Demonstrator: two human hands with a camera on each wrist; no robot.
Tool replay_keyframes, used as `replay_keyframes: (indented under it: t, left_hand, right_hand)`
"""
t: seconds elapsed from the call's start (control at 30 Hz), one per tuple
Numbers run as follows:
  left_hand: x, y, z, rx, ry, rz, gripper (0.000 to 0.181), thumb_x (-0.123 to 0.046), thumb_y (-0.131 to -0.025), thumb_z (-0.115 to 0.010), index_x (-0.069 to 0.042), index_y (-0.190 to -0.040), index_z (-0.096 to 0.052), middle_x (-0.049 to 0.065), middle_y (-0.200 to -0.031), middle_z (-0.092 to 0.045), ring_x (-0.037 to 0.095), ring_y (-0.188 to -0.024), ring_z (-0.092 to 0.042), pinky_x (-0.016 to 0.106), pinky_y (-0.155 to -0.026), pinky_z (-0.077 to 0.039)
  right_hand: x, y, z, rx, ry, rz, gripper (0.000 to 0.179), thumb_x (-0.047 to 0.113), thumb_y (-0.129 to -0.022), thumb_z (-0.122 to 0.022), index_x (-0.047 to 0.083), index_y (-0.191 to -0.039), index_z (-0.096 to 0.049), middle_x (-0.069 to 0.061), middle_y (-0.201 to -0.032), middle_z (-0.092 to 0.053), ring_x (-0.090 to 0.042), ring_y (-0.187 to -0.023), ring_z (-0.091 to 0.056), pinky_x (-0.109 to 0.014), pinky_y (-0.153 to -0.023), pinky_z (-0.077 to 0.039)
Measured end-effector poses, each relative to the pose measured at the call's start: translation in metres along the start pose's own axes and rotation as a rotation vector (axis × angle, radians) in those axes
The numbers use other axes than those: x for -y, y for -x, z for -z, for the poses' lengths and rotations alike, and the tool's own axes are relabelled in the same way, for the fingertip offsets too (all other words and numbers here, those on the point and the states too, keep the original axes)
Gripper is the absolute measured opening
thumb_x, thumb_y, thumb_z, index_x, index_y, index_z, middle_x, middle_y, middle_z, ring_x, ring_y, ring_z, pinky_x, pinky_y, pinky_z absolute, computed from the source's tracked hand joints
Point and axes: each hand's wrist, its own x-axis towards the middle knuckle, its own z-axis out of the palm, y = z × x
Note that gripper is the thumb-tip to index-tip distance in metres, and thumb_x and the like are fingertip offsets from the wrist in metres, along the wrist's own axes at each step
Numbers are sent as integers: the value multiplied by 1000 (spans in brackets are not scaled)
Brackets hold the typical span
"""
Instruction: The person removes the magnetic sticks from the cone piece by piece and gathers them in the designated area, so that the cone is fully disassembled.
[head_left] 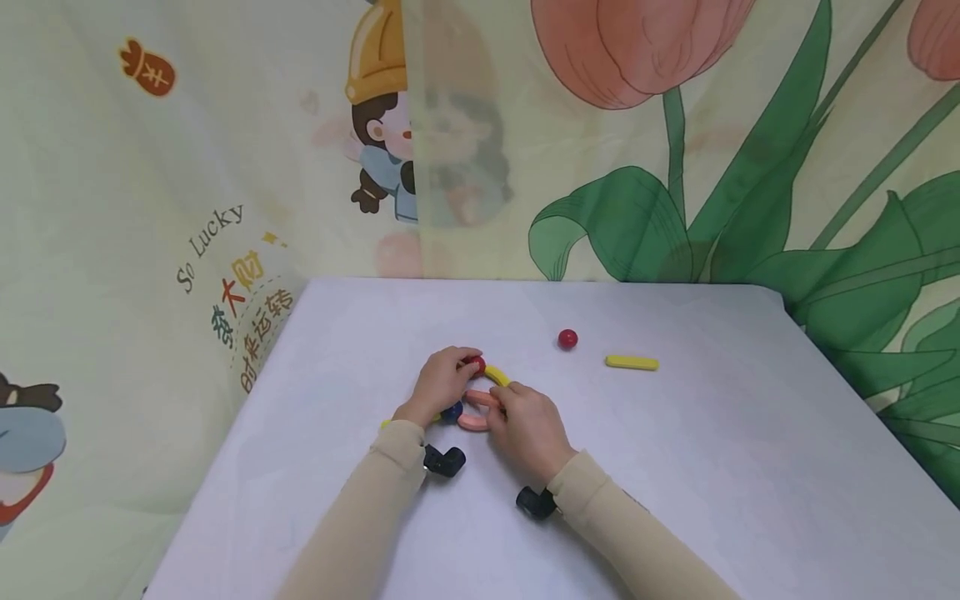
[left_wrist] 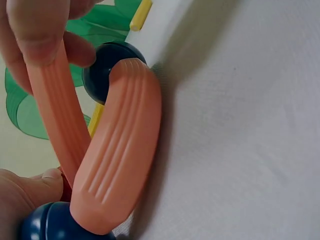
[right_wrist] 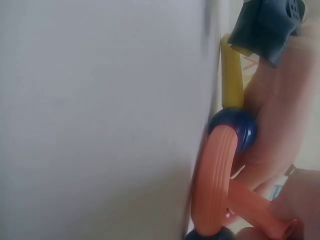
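In the head view, the left hand pinches a red ball low over the tabletop, and the right hand grips a straight pink rod. The step in hand appears to be joining that rod into the assembly; the next move likely calls for lining its free end up with a ball while the rest is steadied. Counted here: two red balls, one blue ball, two pink rods, three yellow rods, one of them lying loose near the other red ball.

The left wrist view shows two blue balls, one at each end of the curved pink rod.

The right wrist view shows one yellow rod meeting a blue ball.
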Motion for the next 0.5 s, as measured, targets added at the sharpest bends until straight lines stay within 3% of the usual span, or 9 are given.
replay_keyframes:
  t: [0.13, 0.23, 0.5]
  left_hand:
    - [0, 0, -1, -10, -16, 17, 31, -18, -97, -62, -12, -127, -66, 11, -119, -66, 26, -109, -60, 43, -96, -47]
    - [0, 2, -2, -19, -20, 21, 30, -18, -96, -63, -12, -126, -66, 10, -118, -66, 25, -108, -60, 42, -95, -47]
    - [-4, 9, -5, -68, 7, 67, 31, -15, -94, -65, -13, -125, -65, 8, -116, -66, 23, -108, -60, 40, -95, -49]
  right_hand:
    - [-7, 6, 7, -25, -35, -49, 22, 13, -84, -71, 8, -106, -74, 3, -76, -61, -11, -60, -52, -25, -57, -48]
    - [-18, 11, 15, -40, -111, -124, 25, 11, -86, -73, 9, -111, -73, 0, -89, -69, -13, -71, -60, -28, -64, -52]
    - [-72, 26, 46, 48, -251, -434, 27, 6, -93, -64, 11, -120, -67, -4, -104, -68, -19, -79, -54, -31, -68, -46]
